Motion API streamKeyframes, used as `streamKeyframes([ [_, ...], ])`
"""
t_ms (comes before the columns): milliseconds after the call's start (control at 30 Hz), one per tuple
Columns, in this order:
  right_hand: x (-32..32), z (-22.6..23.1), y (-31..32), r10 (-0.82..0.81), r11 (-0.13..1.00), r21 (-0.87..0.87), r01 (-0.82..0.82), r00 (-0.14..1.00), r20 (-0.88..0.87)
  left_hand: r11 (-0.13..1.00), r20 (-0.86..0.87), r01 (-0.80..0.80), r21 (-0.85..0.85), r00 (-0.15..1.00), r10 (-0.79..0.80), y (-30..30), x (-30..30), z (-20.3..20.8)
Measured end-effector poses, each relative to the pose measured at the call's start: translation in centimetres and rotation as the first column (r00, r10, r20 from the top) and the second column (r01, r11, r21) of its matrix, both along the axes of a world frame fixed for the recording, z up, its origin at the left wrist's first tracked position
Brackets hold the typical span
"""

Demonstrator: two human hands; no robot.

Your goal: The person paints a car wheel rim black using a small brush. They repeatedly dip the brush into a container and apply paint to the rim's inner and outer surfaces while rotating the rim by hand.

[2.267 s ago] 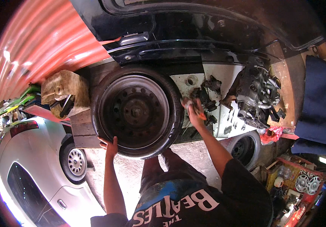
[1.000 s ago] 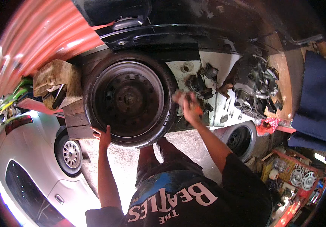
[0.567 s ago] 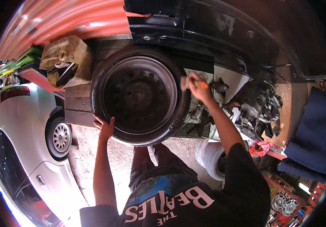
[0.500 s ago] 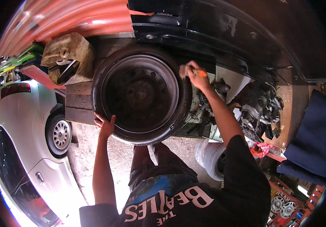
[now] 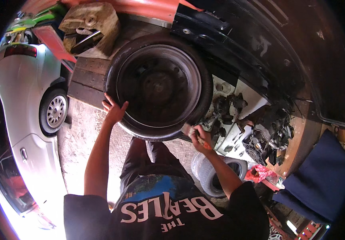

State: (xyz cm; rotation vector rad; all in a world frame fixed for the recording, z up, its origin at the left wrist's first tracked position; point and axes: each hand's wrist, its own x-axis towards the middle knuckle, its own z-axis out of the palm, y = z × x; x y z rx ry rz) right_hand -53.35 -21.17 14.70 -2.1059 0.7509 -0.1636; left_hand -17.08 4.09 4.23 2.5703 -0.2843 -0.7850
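Note:
A black tyre mounted on a dark steel wheel [image 5: 159, 84] lies flat on a wooden bench. My left hand [image 5: 114, 112] rests on the tyre's near left edge, its fingers stretched out and the thumb spread apart. My right hand [image 5: 201, 138] is closed round a paintbrush [image 5: 189, 130] with an orange-marked handle. The brush's bristles are at the tyre's near right edge, by the rim; whether they touch is hard to tell. Part of the handle is hidden inside my right hand.
A cut-open dirty plastic container [image 5: 94, 28] with tools stands at the far left of the bench planks [image 5: 86, 82]. Greasy engine parts [image 5: 270, 130] lie to the right. Loose tyres [image 5: 216, 176] lie below on the floor. A silver car [image 5: 28, 132] is at the left, a dark panel [image 5: 268, 52] beyond.
My right hand has brought the brush from the tyre's far right side down to its near right edge. My left hand stays on the tyre. The view has shifted.

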Motion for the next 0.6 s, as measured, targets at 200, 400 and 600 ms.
streamKeyframes([
  [200, 3.7, -1.1, -8.1, -0.346, 0.881, -0.305, 0.362, 0.932, 0.108, 1.000, -0.097, 0.001, 0.027, 0.995, 0.002, -0.3, 0.2, 1.4],
  [400, 3.7, -3.2, 0.4, -0.438, 0.816, -0.310, 0.488, 0.872, 0.219, 1.000, -0.123, -0.019, -0.013, 0.992, 0.017, -0.8, 0.5, 1.0],
  [600, 6.7, -3.4, 20.6, -0.443, 0.896, 0.016, 0.444, 0.895, -0.045, 0.997, -0.208, -0.068, -0.039, 0.976, 0.059, -0.9, 1.1, 1.2],
])
